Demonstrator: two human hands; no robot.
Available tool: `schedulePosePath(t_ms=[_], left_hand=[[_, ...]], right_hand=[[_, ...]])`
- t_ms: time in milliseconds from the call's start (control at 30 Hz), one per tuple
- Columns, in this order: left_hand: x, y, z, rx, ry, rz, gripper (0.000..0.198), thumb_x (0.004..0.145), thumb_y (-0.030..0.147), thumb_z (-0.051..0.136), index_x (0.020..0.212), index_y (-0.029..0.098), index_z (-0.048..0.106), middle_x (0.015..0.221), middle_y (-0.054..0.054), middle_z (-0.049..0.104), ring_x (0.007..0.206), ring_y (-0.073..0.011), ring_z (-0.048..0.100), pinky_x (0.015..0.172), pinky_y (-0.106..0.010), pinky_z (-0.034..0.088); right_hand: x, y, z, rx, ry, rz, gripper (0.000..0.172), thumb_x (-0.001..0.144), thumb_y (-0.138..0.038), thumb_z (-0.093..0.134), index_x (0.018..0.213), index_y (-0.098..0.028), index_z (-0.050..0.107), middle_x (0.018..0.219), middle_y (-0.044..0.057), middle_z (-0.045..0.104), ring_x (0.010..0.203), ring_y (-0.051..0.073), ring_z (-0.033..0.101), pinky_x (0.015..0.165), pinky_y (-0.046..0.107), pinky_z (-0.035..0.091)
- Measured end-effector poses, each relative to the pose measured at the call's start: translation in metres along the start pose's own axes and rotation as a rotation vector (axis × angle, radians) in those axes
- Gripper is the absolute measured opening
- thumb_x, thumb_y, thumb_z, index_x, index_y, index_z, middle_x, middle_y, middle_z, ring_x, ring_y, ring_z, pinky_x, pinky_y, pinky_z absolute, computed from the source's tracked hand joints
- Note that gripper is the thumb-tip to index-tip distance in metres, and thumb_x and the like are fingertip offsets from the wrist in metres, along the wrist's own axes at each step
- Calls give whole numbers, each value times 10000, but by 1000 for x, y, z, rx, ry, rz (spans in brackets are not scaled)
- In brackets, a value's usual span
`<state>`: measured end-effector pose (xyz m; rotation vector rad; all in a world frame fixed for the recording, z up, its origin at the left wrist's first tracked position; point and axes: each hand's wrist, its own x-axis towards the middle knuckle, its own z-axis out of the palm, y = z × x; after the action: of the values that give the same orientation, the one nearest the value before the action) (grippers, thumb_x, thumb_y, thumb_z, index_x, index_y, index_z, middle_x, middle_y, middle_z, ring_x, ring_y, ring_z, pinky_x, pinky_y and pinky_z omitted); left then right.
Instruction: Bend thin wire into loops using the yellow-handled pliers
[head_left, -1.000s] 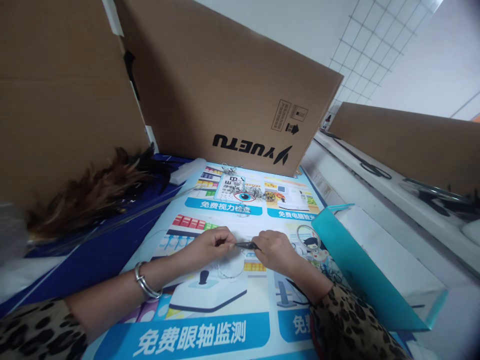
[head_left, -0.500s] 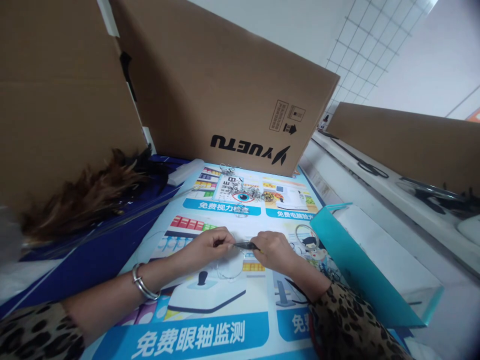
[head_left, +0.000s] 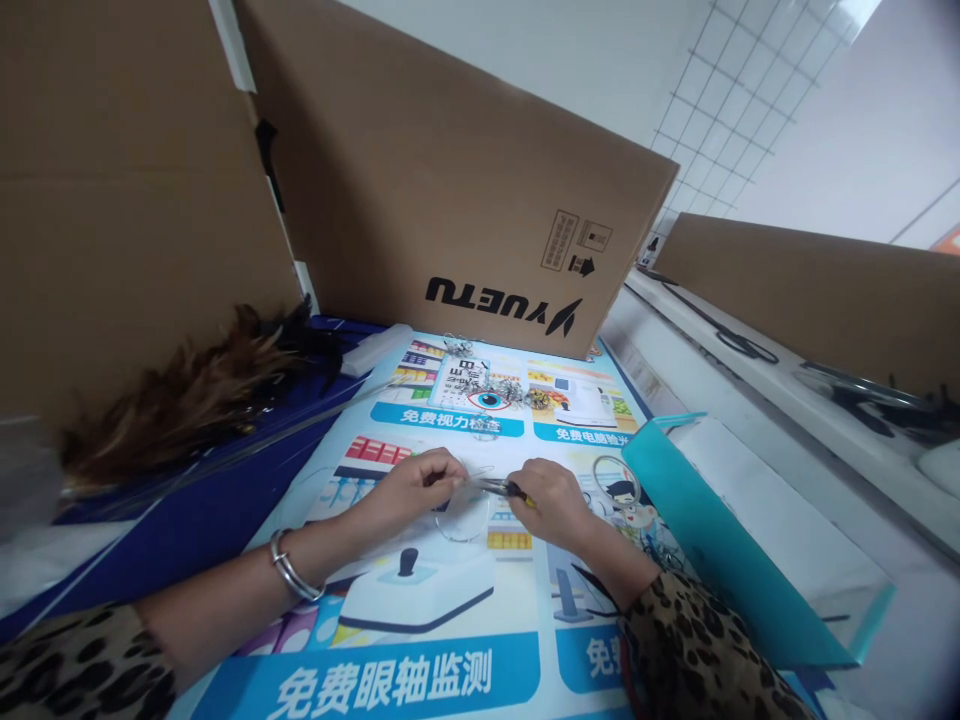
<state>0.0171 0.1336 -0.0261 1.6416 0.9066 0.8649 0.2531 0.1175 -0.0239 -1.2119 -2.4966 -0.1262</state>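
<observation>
My left hand pinches a thin wire near the middle of the printed sheet. A round wire loop hangs below its fingertips. My right hand is closed round small pliers with yellow-and-black handles. The metal jaws of the pliers point left, close to my left fingertips, and look slightly parted. Whether they touch the wire is too small to tell. Farther back on the sheet lie tangled silvery wire pieces.
A teal open box stands at the right, beside a wire ring. Brown feathers lie at the left. A tall cardboard panel closes off the back. Scissors rest on a ledge at the right.
The pliers have turned and their jaws have parted somewhat, with a yellow handle part now showing. My left hand has shifted slightly, and the view has moved a little.
</observation>
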Motion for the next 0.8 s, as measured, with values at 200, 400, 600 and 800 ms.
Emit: schedulePosePath(t_ms=[200, 400, 600, 800], left_hand=[[1, 1, -2, 141, 60, 122, 126, 801, 215, 502, 730, 172, 598, 764, -12, 528, 735, -150, 507, 676, -269, 388], [1, 0, -3, 142, 24, 110, 132, 803, 206, 494, 724, 170, 594, 767, -12, 526, 723, -148, 508, 663, -264, 390], [0, -2, -1, 88, -18, 87, 132, 806, 233, 506, 734, 171, 597, 772, -10, 520, 715, -142, 497, 656, -257, 385], [0, 0, -1, 43, -13, 64, 152, 807, 279, 510, 749, 170, 599, 772, -15, 521, 719, -146, 497, 629, -245, 387]], right_hand=[[1, 4, 1, -46, 64, 94, 109, 808, -232, 498, 825, -177, 591, 753, 47, 551, 766, 166, 482, 712, 269, 352], [2, 4, 0, -89, 136, 99, 124, 799, -220, 510, 868, -167, 598, 787, 62, 550, 801, 185, 473, 732, 297, 346], [3, 1, -3, -104, 111, 50, 125, 809, -209, 497, 862, -177, 605, 770, 54, 556, 780, 175, 477, 730, 290, 346], [1, 1, -1, -118, 48, 66, 117, 812, -221, 500, 835, -189, 610, 733, 27, 580, 728, 144, 511, 666, 243, 345]])
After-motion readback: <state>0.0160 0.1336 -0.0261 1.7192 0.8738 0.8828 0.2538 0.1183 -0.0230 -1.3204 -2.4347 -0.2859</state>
